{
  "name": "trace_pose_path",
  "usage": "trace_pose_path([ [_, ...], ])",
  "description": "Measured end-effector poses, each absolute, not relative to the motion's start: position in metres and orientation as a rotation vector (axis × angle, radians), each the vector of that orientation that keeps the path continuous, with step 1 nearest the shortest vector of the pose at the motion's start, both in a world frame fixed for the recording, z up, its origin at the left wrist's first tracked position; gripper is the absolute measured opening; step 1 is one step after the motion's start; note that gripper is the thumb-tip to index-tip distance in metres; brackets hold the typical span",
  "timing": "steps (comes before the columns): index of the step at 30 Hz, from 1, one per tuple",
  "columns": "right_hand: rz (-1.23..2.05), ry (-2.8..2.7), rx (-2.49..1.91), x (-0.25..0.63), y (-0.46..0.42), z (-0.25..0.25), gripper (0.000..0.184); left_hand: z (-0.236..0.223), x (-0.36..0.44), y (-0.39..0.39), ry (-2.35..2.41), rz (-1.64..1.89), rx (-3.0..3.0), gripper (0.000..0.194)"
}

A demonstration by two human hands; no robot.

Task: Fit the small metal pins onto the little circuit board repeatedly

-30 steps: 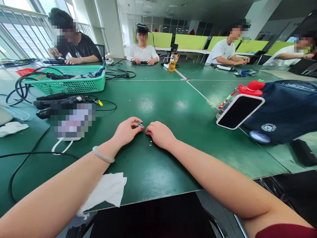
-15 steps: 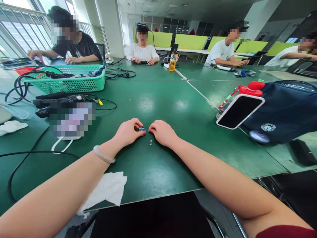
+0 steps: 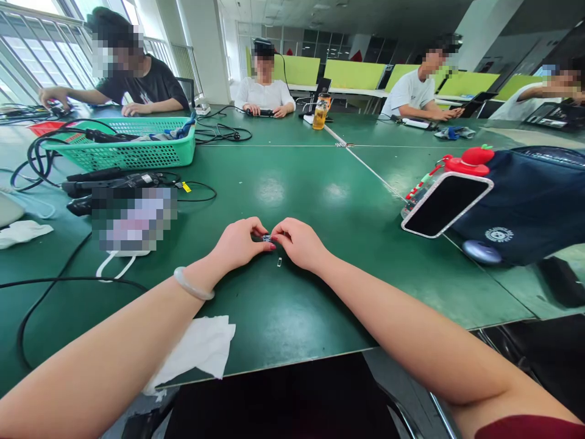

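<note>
My left hand (image 3: 240, 244) pinches a small dark electronic part (image 3: 266, 238), which looks like a little circuit board, between thumb and fingers just above the green table (image 3: 274, 311). My right hand (image 3: 299, 244) is closed, its fingertips pressed together at the right edge of this part; whatever sits in them is hidden. Just below the fingertips lies a tiny pale rectangular piece with a dark centre (image 3: 280, 262). A pale bangle (image 3: 192, 285) circles my left wrist.
White tissue (image 3: 201, 347) lies near the front edge, under my left forearm. To the left are a green basket (image 3: 128, 152) of cables and a pixelated pouch-like object (image 3: 137, 222). A phone (image 3: 448, 204) leans by a dark blue bag (image 3: 521, 207) at right. Several people sit around the table.
My right fingertips have moved left and now meet the small part in my left hand. The person at the far left has shifted a hand; the view has shifted slightly.
</note>
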State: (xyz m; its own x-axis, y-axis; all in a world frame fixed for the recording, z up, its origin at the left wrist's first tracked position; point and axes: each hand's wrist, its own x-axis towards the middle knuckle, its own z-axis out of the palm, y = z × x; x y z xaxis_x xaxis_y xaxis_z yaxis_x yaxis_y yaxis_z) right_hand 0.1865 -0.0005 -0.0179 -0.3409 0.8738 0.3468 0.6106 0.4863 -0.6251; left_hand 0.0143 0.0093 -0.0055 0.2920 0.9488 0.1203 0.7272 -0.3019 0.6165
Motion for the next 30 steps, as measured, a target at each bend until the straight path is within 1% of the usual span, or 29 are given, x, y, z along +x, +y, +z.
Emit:
trace_pose_path([
  [8,0.503,-2.091,-1.22,0.186,-0.0015,-0.0187,0.013,-0.0058,0.0141,0.0094,1.446,0.706,2.175,0.03],
  [14,0.515,-2.077,-1.232,0.1872,-0.0025,-0.0175,0.008,-0.0042,0.0144,0.0082,1.428,0.72,2.13,0.031],
  [20,0.523,-2.069,-1.231,0.1879,-0.0031,-0.017,0.009,-0.0066,0.0133,0.0087,1.397,0.75,2.097,0.033],
  [30,0.514,-2.061,-1.203,0.1879,-0.0053,-0.0166,0.008,-0.0026,0.0154,0.0065,1.413,0.721,2.147,0.028],
])
